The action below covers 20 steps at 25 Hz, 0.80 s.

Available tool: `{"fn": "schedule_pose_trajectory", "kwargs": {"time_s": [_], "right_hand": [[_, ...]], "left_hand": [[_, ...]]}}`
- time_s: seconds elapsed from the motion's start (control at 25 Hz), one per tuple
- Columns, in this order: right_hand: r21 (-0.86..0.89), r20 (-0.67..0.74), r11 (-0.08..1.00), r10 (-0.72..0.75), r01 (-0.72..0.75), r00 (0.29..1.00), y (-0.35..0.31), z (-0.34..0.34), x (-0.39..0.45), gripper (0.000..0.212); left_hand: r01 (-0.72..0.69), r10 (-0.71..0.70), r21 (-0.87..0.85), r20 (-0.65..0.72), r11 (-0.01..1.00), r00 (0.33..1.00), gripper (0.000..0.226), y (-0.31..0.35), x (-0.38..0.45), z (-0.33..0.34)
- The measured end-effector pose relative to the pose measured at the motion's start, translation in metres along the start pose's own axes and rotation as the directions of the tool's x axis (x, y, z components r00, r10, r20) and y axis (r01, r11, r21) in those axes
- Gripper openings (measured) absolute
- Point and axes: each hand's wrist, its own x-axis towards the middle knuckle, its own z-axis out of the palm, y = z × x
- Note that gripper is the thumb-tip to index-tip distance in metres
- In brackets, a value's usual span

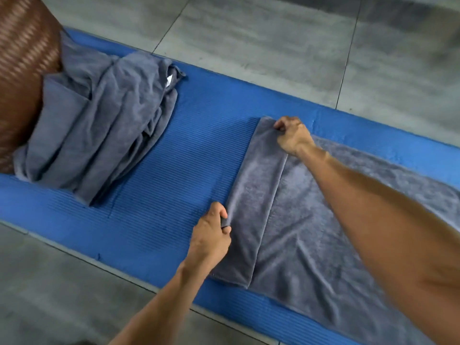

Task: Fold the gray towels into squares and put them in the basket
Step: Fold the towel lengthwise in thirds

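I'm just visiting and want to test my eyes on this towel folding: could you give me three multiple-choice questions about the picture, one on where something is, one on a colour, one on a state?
1. Where does the heap of unfolded towels lie?
A. On the bare floor on the right
B. On the mat's left part, against the brown basket
C. On top of the flat towel

2. What colour is the mat?
A. Green
B. Red
C. Blue

3. What are the hands doing to the flat towel?
A. Both grip its folded left edge
B. Both hover open above it
C. Only one touches it

Answers: 1 B, the heap leans on the woven basket at the left. 2 C, the ribbed mat is plainly blue. 3 A, the left hand and right hand each pinch the turned-over edge.
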Motion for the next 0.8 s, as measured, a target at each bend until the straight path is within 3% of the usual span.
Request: {"fn": "schedule_pose_trajectory", "kwargs": {"time_s": [0.08, 0.16, 0.2, 0.28, 0.36, 0.48, 0.56, 0.64, 0.72, 0.8], "right_hand": [[-0.003, -0.04, 1.0, 0.007, -0.007, 0.999, 0.002, -0.002, 0.002, 0.033], [-0.15, -0.098, 0.984, -0.113, 0.098, 0.989, -0.011, 0.0, -0.005, 0.034], [-0.213, -0.085, 0.96, -0.203, 0.181, 0.975, -0.018, 0.002, -0.011, 0.034], [-0.227, 0.086, 0.93, -0.278, 0.291, 0.957, -0.033, 0.009, -0.022, 0.036], [-0.218, 0.21, 0.938, -0.226, 0.27, 0.951, -0.042, 0.016, -0.028, 0.029], [-0.159, 0.153, 0.976, -0.122, 0.146, 0.981, -0.049, 0.018, -0.026, 0.019], [-0.1, 0.089, 0.993, -0.06, 0.069, 0.994, -0.051, 0.018, -0.029, 0.033], [-0.007, -0.009, 0.998, -0.058, 0.058, 0.998, -0.049, 0.021, -0.035, 0.029], [0.212, -0.124, 0.977, 0.006, 0.02, 0.992, -0.043, 0.019, -0.046, 0.024], [0.458, -0.186, 0.888, 0.134, -0.035, 0.973, -0.034, 0.012, -0.057, 0.032]], "left_hand": [[0.01, -0.01, 0.013, 0.012, 1.0, 1.0, 0.024, 0.0, 0.003, -0.001], [0.002, -0.002, 0.03, 0.016, 1.0, 1.0, 0.026, -0.001, 0.005, -0.001], [-0.016, 0.016, 0.033, 0.013, 0.999, 1.0, 0.028, -0.002, 0.005, 0.0], [-0.059, 0.059, 0.046, 0.007, 0.997, 0.998, 0.03, -0.004, 0.001, 0.002], [-0.086, 0.085, 0.068, 0.025, 0.994, 0.996, 0.029, -0.006, -0.003, 0.004], [-0.097, 0.094, 0.058, 0.054, 0.994, 0.994, 0.025, -0.005, -0.011, 0.004], [-0.118, 0.115, 0.071, 0.05, 0.99, 0.992, 0.025, -0.002, -0.015, 0.002], [-0.169, 0.166, 0.094, 0.032, 0.981, 0.986, 0.029, 0.005, -0.021, -0.001], [-0.239, 0.239, 0.083, 0.01, 0.968, 0.971, 0.035, 0.014, -0.03, -0.003], [-0.283, 0.282, 0.076, 0.024, 0.956, 0.959, 0.04, 0.024, -0.039, -0.005]]}}
